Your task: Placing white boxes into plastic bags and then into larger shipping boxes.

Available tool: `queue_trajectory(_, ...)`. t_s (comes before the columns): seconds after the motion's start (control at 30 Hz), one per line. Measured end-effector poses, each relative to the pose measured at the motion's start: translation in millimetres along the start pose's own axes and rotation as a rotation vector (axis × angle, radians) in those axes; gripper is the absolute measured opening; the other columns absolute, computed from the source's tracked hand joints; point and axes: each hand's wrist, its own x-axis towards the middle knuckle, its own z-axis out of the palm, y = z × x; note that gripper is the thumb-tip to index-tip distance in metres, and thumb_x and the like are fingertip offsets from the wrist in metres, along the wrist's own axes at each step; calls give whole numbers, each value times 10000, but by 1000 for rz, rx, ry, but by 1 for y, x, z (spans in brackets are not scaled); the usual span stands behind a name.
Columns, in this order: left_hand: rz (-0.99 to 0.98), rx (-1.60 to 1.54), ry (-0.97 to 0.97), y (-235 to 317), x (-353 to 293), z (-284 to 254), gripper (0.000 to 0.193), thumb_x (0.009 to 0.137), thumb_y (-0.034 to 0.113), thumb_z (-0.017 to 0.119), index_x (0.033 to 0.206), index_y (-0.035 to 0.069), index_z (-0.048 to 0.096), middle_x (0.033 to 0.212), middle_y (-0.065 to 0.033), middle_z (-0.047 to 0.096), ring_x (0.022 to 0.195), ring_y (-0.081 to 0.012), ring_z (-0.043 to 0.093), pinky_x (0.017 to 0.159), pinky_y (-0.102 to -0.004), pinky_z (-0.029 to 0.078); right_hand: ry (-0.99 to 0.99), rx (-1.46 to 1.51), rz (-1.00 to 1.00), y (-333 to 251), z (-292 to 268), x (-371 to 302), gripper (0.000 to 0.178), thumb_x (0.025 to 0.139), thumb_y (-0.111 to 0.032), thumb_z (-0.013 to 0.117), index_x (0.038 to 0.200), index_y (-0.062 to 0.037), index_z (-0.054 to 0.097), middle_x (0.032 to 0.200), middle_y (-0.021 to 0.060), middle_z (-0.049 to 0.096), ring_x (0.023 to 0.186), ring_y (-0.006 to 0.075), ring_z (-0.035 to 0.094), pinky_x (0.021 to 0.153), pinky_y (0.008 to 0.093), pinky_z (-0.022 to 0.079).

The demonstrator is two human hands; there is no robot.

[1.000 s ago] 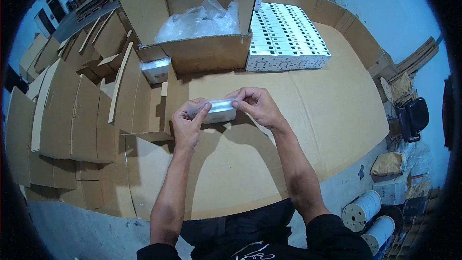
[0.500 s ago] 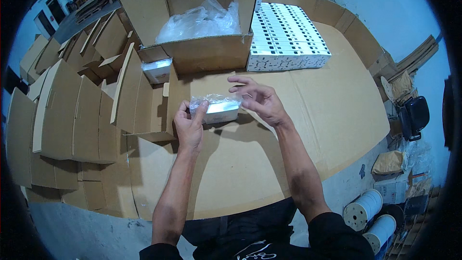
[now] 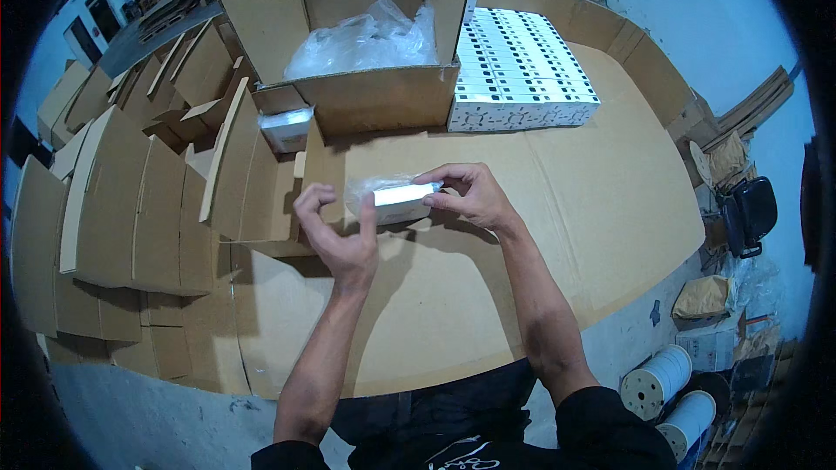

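A small white box point(image 3: 402, 202), partly inside a clear plastic bag point(image 3: 364, 189), is held just above the cardboard-covered table. My right hand point(image 3: 473, 198) pinches its right end between thumb and fingers. At the left end, my left hand point(image 3: 338, 231) has its fingers spread, the thumb up beside the bag; whether the thumb touches it I cannot tell. Left of that hand stands an open cardboard carton point(image 3: 266, 200) with a wrapped white box point(image 3: 286, 129) in its far end.
A large open carton point(image 3: 374, 96) at the back holds crumpled clear bags point(image 3: 366, 42). To its right lie rows of white boxes point(image 3: 522, 61). Several open cartons point(image 3: 122, 200) crowd the left side. Cable spools point(image 3: 657, 380) and a black chair point(image 3: 749, 213) are on the right.
My right hand has come down and taken hold of the box's right end. My left hand has let go of the bagged box and spread its fingers.
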Motion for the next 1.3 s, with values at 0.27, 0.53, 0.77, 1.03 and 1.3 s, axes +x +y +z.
queue_trajectory(0.27, 368, -23, -638, 10, -6, 0, 253, 802, -67, 728, 1031, 26, 677, 1099, -93, 673, 1051, -318, 640, 924, -442, 524, 15, -33, 9, -3, 2, 1, 304, 881, -72, 766, 1176, -10, 734, 998, 67, 727, 891, 117, 656, 752, 270, 554)
queue_trajectory(0.53, -47, -71, -628, 6, -1, -6, 268, 862, -33, 727, 1118, 14, 664, 1166, -124, 683, 1114, -274, 654, 963, -386, 535, 10, -1, 18, -3, 0, 0, 297, 895, -67, 756, 1169, 34, 705, 1055, 100, 721, 966, 151, 678, 786, 294, 594)
queue_trajectory(0.77, -495, -333, -612, -13, -11, -2, 377, 884, 63, 773, 1225, 24, 619, 1130, -117, 688, 1067, -199, 664, 896, -334, 554, 49, -265, -236, -6, -2, 1, 286, 884, -81, 757, 1161, -14, 728, 1060, 101, 735, 1014, 157, 668, 841, 319, 573)
queue_trajectory(1.03, -492, -283, -659, -20, -10, -5, 442, 901, 74, 752, 1302, 26, 574, 1133, -138, 681, 1045, -210, 672, 890, -332, 552, -2, -867, -409, -34, 9, 2, 262, 873, -79, 718, 1129, -24, 729, 1057, 152, 732, 949, 348, 660, 877, 416, 537)
queue_trajectory(1.3, -229, 125, -667, 0, -48, -58, 606, 911, 109, 698, 1440, -29, 435, 1409, -259, 522, 1324, -402, 505, 1126, -488, 395, 159, -825, -334, -33, -1, 22, 234, 889, -23, 695, 1117, 22, 675, 974, 189, 717, 820, 311, 696, 762, 393, 555)
